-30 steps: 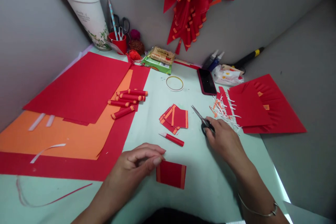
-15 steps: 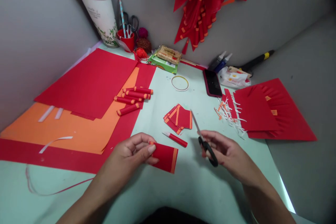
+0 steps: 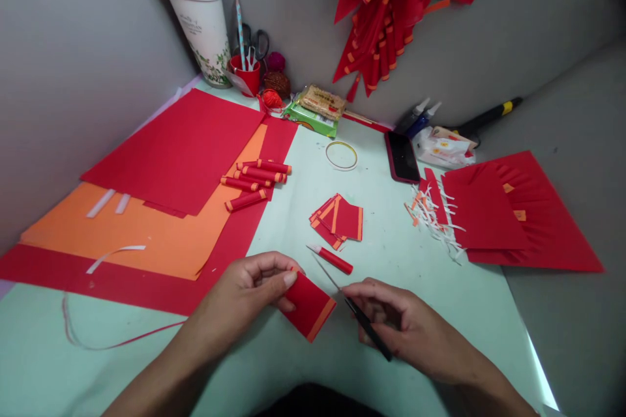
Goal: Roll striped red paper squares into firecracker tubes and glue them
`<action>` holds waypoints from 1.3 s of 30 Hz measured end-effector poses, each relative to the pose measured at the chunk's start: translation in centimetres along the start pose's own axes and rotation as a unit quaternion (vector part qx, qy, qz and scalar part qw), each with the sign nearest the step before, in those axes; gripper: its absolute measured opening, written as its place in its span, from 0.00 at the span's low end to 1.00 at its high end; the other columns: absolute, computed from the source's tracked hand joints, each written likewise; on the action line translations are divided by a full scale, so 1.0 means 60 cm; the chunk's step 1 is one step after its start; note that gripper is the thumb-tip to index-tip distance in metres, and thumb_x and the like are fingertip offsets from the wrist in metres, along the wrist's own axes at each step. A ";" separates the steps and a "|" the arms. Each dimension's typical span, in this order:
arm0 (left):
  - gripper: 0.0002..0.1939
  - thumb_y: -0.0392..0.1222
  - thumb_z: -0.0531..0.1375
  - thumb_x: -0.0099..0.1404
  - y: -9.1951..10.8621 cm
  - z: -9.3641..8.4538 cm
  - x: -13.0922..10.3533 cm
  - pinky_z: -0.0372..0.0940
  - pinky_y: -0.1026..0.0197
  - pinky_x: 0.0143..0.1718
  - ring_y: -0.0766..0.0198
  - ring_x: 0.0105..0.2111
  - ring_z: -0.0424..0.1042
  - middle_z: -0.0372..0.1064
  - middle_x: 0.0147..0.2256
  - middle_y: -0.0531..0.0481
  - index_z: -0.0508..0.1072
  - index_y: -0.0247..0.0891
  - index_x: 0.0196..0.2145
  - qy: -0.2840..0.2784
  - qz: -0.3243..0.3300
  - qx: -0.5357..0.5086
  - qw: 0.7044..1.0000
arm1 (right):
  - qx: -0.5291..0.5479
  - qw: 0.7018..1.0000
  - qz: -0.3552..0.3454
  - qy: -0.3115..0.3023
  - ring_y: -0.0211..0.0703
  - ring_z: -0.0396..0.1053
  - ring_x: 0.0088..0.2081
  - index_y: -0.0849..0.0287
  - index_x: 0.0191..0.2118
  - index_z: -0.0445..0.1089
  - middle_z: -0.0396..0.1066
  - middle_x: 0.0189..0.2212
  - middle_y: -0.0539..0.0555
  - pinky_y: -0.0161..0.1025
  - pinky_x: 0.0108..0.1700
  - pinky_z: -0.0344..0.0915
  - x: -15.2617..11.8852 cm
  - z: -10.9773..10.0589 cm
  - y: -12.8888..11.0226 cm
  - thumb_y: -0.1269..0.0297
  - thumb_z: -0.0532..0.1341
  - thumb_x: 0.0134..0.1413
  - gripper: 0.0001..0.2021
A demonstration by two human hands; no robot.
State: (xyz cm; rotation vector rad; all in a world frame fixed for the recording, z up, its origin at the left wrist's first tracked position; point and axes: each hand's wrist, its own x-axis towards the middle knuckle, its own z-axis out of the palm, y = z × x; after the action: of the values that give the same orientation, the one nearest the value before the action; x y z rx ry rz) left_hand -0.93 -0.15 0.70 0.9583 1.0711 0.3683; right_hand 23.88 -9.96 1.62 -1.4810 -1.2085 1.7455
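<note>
My left hand (image 3: 267,287) pinches a small red paper rectangle (image 3: 310,306) by its upper left corner; an orange strip runs along the free edge. In my right hand (image 3: 396,322) is a pair of black-handled scissors (image 3: 364,322), its blades pointing up and left, just right of the paper and apart from it. Just beyond the blades lies a red tube with a pale pointed tip (image 3: 334,260). Further back is a fanned pile of red paper pieces with orange edges (image 3: 342,218). Several rolled red paper tubes (image 3: 259,176) rest to the left.
Large red sheets (image 3: 171,150) and orange sheets (image 3: 166,221) cover the left side. A tape ring (image 3: 342,155) and a phone (image 3: 402,156) lie further back. White paper scraps (image 3: 437,218) sit beside red sheets at right. A tall cup (image 3: 198,19) stands at the back left.
My right hand has brought the scissors down and left, close to the paper, with the blades turned leftward. The paper in my left hand has tilted, its orange edge lower. The view has shifted slightly.
</note>
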 end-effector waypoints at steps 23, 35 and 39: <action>0.10 0.49 0.61 0.66 0.000 0.010 -0.013 0.68 0.56 0.44 0.55 0.39 0.78 0.80 0.35 0.47 0.79 0.41 0.36 -0.022 0.111 0.099 0.989 | -0.335 0.915 -0.211 0.076 0.46 0.72 0.46 0.48 0.63 0.62 0.69 0.48 0.56 0.42 0.46 0.74 -0.030 0.009 0.000 0.71 0.59 0.62 0.25; 0.11 0.49 0.60 0.66 0.001 0.011 -0.013 0.69 0.56 0.43 0.54 0.39 0.78 0.81 0.34 0.46 0.79 0.41 0.36 -0.021 0.108 0.110 0.988 | -0.383 0.890 -0.232 0.088 0.46 0.72 0.42 0.52 0.62 0.64 0.70 0.45 0.57 0.43 0.41 0.73 -0.022 0.015 -0.001 0.72 0.57 0.63 0.23; 0.11 0.50 0.61 0.66 0.000 0.010 -0.012 0.69 0.55 0.43 0.54 0.39 0.78 0.80 0.35 0.46 0.79 0.41 0.36 -0.016 0.108 0.109 0.988 | -0.393 0.886 -0.231 0.088 0.45 0.72 0.40 0.51 0.61 0.64 0.71 0.44 0.56 0.43 0.40 0.74 -0.020 0.015 -0.001 0.72 0.56 0.63 0.22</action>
State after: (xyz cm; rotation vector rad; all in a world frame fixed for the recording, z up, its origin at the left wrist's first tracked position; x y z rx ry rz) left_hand -0.78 -0.93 1.20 1.2767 0.9936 0.4176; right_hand 23.31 -11.19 2.23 -1.5193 -2.0970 0.7941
